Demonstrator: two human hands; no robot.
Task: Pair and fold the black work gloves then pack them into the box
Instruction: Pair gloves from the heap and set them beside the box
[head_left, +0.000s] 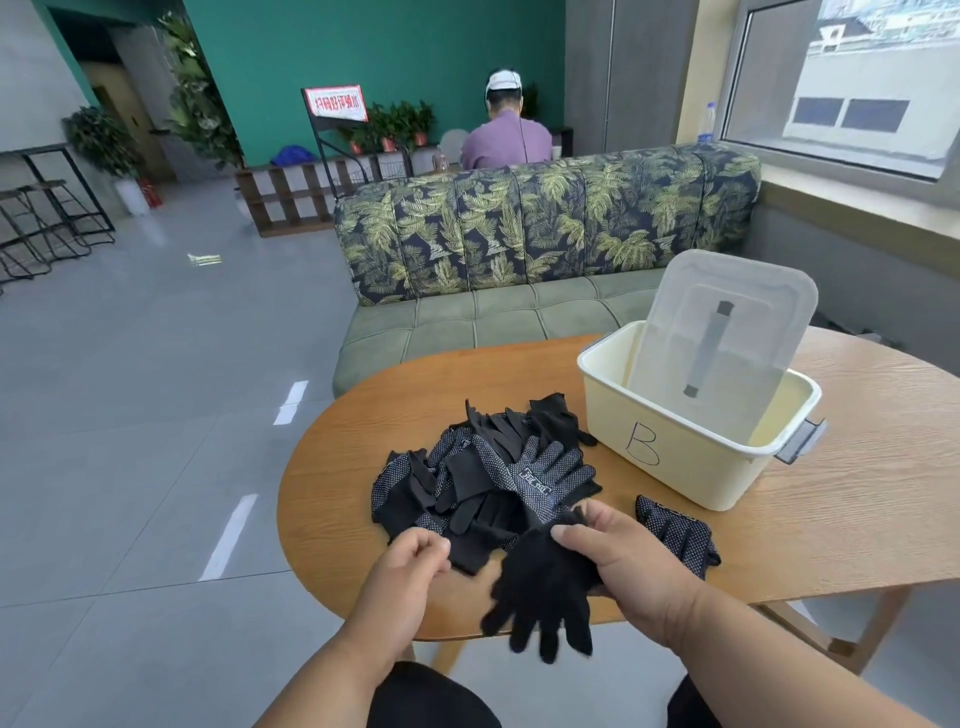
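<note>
Both hands are seen low in the frame: the right hand (631, 564) is curled round the cuff of a plain black glove (545, 592), whose fingers hang over the worktop (857, 519) edge; the left hand (410, 564) is loosely curled just left of it, and whether anything is pinched cannot be told. A pile of black gloves (483, 478) with white dotted palms lies just above the hands. One dotted glove (680, 532) lies apart at right. A cream box (691, 441), marked "B", stands at right centre, a translucent lid (727, 322) propped inside.
</note>
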